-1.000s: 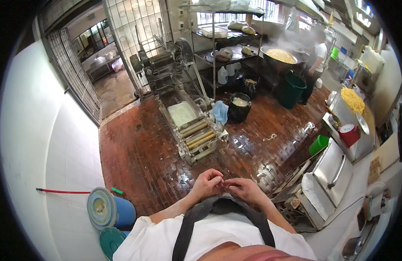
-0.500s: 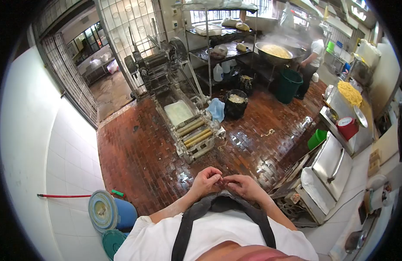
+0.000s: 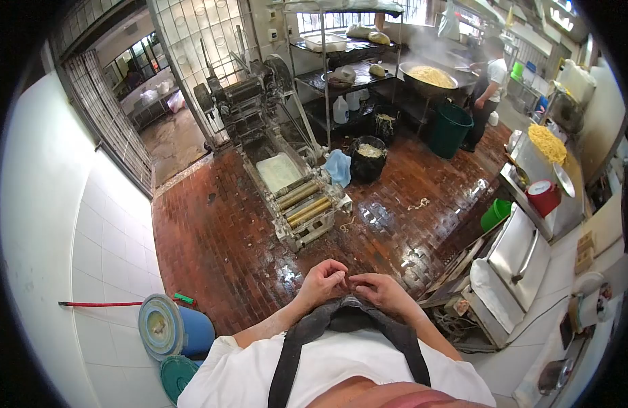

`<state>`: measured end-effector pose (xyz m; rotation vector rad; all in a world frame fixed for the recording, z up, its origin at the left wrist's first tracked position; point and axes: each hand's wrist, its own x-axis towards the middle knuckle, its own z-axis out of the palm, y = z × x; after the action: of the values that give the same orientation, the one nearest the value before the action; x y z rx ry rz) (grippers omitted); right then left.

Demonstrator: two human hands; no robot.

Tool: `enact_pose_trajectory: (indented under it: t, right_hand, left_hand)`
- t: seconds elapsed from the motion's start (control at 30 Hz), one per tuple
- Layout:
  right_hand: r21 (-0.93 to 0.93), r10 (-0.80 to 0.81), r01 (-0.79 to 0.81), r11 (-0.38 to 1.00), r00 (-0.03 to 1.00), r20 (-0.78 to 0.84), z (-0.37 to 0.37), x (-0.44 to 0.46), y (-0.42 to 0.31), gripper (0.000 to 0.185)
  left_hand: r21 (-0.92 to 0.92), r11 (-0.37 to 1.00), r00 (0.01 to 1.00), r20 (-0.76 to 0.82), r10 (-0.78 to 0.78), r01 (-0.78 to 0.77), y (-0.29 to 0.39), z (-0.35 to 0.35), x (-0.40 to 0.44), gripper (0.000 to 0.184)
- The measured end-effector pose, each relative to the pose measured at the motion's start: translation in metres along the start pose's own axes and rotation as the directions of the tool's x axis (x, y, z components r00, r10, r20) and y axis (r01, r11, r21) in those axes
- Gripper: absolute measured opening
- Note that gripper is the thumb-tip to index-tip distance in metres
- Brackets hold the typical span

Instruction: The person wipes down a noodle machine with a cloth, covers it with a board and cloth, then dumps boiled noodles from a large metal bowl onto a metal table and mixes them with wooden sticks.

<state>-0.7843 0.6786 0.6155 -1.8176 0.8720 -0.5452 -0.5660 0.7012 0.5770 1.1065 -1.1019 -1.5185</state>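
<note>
At the dark apron's (image 3: pixel 314 325) upper edge, we bring our left hand (image 3: pixel 323 283) and right hand (image 3: pixel 381 292) close together, fingers curled inward; we cannot tell whether they grip anything. Beyond them, on the wet brick floor (image 3: pixel 219 251), stands the roller machine (image 3: pixel 304 207), a pale sheet (image 3: pixel 279 172) lying on its bed, behind the brass-coloured rollers (image 3: pixel 308 211).

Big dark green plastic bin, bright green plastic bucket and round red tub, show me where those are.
Big dark green plastic bin (image 3: pixel 449 139): head view, outer wall.
Bright green plastic bucket (image 3: pixel 495 216): head view, outer side.
Round red tub (image 3: pixel 547 202): head view, red side below its white top.
</note>
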Motion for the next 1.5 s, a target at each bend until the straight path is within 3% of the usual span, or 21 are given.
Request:
enact_pose_trajectory:
  t: [0.33,0.83,1.5]
  right_hand:
    - [-0.002,0.036,-0.036,0.999,0.999,-0.004,-0.001,-0.007,-0.013,0.029]
    - [-0.013,0.025,-0.025,1.0,1.0,-0.003,0.001,-0.011,-0.007,0.029]
    - [-0.006,0.021,-0.021,1.0,1.0,0.0,0.005,-0.011,-0.009,0.029]
  left_hand:
    - [-0.073,0.997,1.0,-0.007,-0.009,0.009,0.0,0.005,-0.003,0.011]
    - [0.04,0.999,1.0,-0.017,0.0,0.001,0.005,0.007,-0.005,0.014]
    - [-0.011,1.0,1.0,-0.01,0.005,-0.005,0.001,0.005,-0.008,0.012]
